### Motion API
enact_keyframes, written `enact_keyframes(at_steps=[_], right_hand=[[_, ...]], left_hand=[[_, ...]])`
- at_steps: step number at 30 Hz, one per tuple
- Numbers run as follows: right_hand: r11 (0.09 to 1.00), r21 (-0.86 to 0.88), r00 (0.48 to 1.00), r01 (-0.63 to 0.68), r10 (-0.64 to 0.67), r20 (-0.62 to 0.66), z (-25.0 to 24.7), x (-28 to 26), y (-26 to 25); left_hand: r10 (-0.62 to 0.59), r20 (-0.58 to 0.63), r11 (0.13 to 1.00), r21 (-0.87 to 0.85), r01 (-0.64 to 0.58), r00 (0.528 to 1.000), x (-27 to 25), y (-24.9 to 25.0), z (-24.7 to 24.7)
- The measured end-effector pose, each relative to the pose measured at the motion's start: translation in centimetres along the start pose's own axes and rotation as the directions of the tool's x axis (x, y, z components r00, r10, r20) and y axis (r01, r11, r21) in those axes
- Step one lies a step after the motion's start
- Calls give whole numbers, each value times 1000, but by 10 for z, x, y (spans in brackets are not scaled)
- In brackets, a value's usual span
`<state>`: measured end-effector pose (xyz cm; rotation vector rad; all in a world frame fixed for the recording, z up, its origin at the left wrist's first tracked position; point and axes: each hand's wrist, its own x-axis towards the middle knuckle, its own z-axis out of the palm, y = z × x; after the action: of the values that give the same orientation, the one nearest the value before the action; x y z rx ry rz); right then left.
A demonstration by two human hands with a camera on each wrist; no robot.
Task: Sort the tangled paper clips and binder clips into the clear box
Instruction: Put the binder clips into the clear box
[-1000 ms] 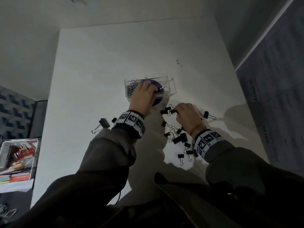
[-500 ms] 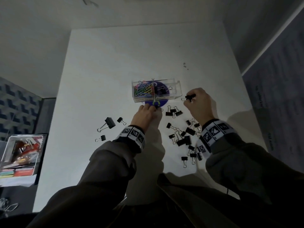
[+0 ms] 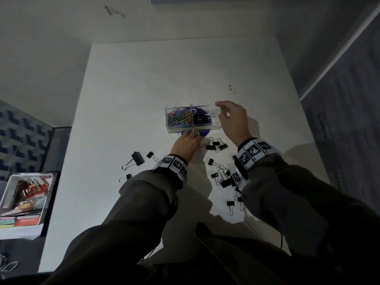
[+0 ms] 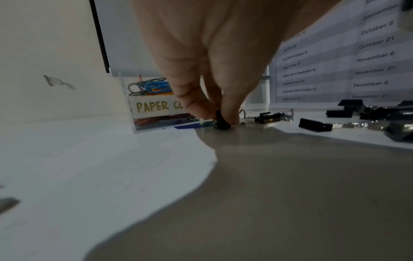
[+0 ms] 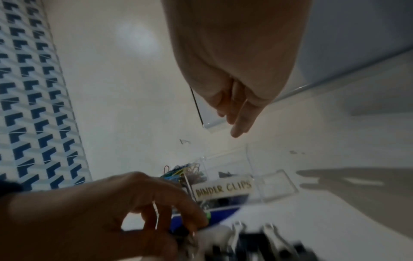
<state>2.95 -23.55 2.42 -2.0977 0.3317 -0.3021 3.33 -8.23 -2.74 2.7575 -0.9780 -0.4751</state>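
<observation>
The clear box (image 3: 213, 128) stands mid-table on a purple disc (image 3: 202, 133). Its left compartment holds coloured paper clips (image 3: 180, 118); its right one, labelled binder clips (image 5: 223, 188), holds a black clip (image 3: 198, 118). My left hand (image 3: 195, 137) is at the box's front wall, its fingertips pinching a small black binder clip (image 4: 221, 122) against the table. A green bit shows beside it. My right hand (image 3: 222, 112) hovers over the box's right end with its fingers (image 5: 242, 121) straight and empty. Several black binder clips (image 3: 217, 144) lie loose between my wrists.
A larger binder clip (image 3: 137, 159) and two small ones lie left of my left wrist. A tray of stationery (image 3: 24, 194) sits off the table's left edge. A printed calendar sheet (image 3: 349, 124) lines the right side. The white table (image 3: 144, 83) stretches beyond the box.
My right hand carried a black binder clip from beside the box's right end to above the right compartment and now holds nothing. My left hand stayed at the box front.
</observation>
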Motion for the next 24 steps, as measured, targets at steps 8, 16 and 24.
enact_keyframes(at_steps=[8,16,24], right_hand=[[891,-451,960,55,77,268,13,-56,47],[567,-681,817,463,25,575,24,-68,54],[445,-741,812,504,48,581,5,-89,63]], left_hand=[[-107,-102,991,-92,98,989,-12,-4,11],[-133,-73,978,-172,119,988,-35,-1,16],[-90,-275,947,-321,-3,957,2,13,-50]])
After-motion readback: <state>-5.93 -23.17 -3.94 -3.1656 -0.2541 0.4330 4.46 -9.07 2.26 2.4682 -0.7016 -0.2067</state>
